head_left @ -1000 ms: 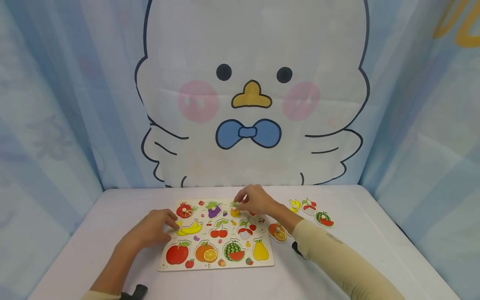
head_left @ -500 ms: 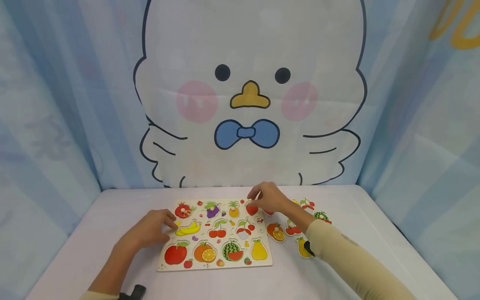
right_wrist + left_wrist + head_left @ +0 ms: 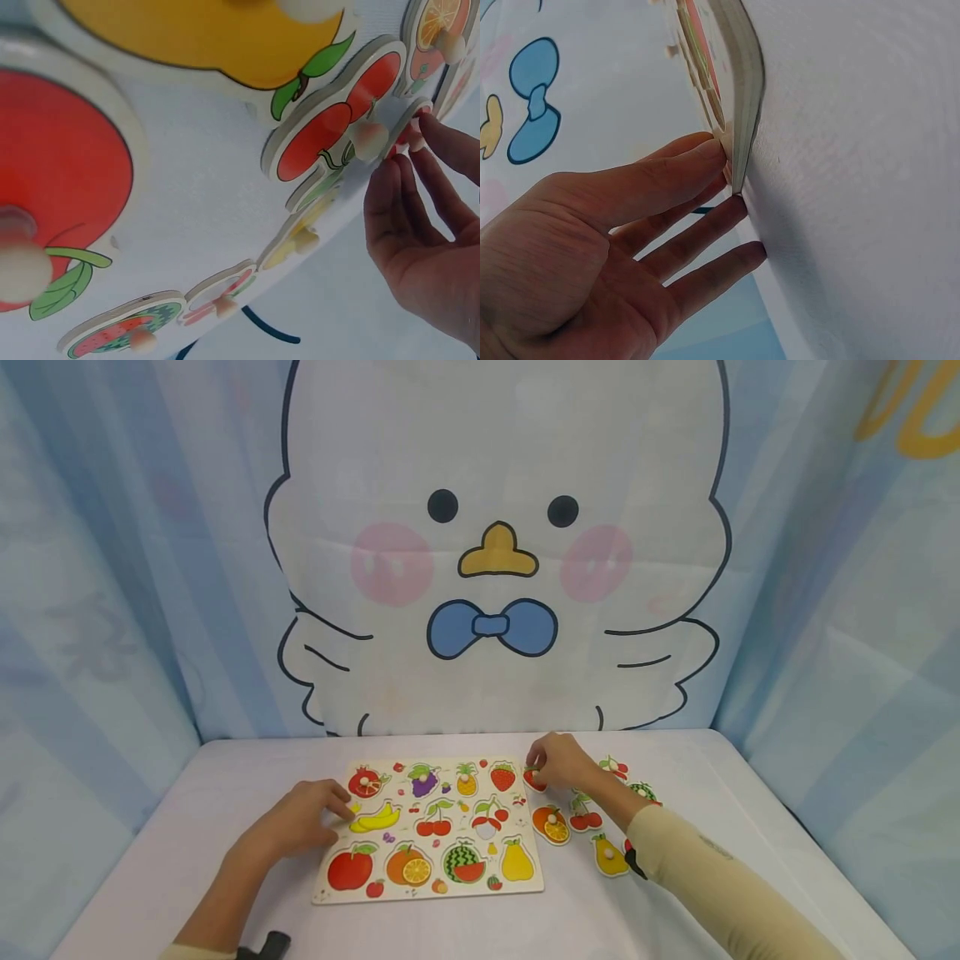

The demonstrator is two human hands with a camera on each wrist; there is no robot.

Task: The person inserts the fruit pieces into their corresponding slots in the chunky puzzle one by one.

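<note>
My right hand (image 3: 564, 762) is just past the puzzle board's right edge, fingertips and thumb pinching the knob of a loose strawberry puzzle piece (image 3: 534, 779). In the right wrist view this piece (image 3: 409, 133) is mostly covered by the fingers. The fruit puzzle board (image 3: 356, 897) lies flat, with knobbed pomegranate (image 3: 365, 782), grape (image 3: 423, 782) and pineapple (image 3: 467, 780) pieces in its back row. At the left edge rests my left hand (image 3: 306, 817), fingers extended. Its thumb and fingers touch the board's edge (image 3: 742, 90) in the left wrist view.
Right of the board lie loose knobbed pieces: orange (image 3: 551, 825), cherries (image 3: 585, 814), pear (image 3: 610, 857), watermelon (image 3: 643, 791) and a red fruit (image 3: 615, 767). An apple piece (image 3: 60, 157) is partly hidden by the right sleeve in the head view. A printed curtain (image 3: 495, 693) hangs behind the table.
My right hand has let go of the pineapple piece and moved right, across the printed strawberry, to the loose strawberry piece. The left hand has stayed at the board's edge.
</note>
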